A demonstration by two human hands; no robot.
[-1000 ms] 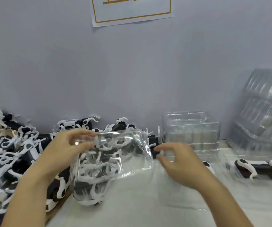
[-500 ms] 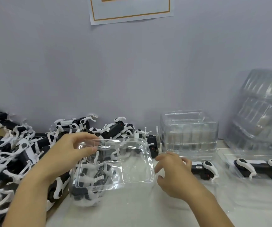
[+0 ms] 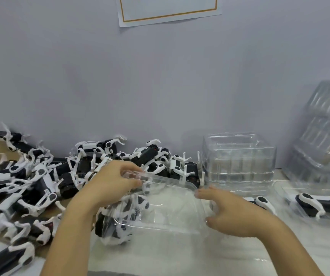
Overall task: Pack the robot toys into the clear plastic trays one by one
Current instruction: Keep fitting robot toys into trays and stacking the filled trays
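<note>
A clear plastic tray (image 3: 166, 206) hovers low over the white table top in the middle. My left hand (image 3: 112, 182) pinches its far left rim. At the tray's right side is my right hand (image 3: 229, 214), fingers spread and relaxed, fingertips touching the rim. A big heap of black-and-white robot toys (image 3: 41, 182) covers the left of the table and reaches behind the tray. Some toys (image 3: 120, 224) show through the tray's left end. One packed robot toy (image 3: 319, 204) lies in a tray on the right.
A stack of empty clear trays (image 3: 237, 158) stands behind my right hand. A taller leaning pile of clear trays (image 3: 327, 134) fills the far right. The grey wall (image 3: 140, 86) with a paper sign (image 3: 168, 8) rises close behind.
The tray has come down from a tilt to nearly flat and shifted right. My right hand moved down and closer to its right rim. The camera view dropped slightly.
</note>
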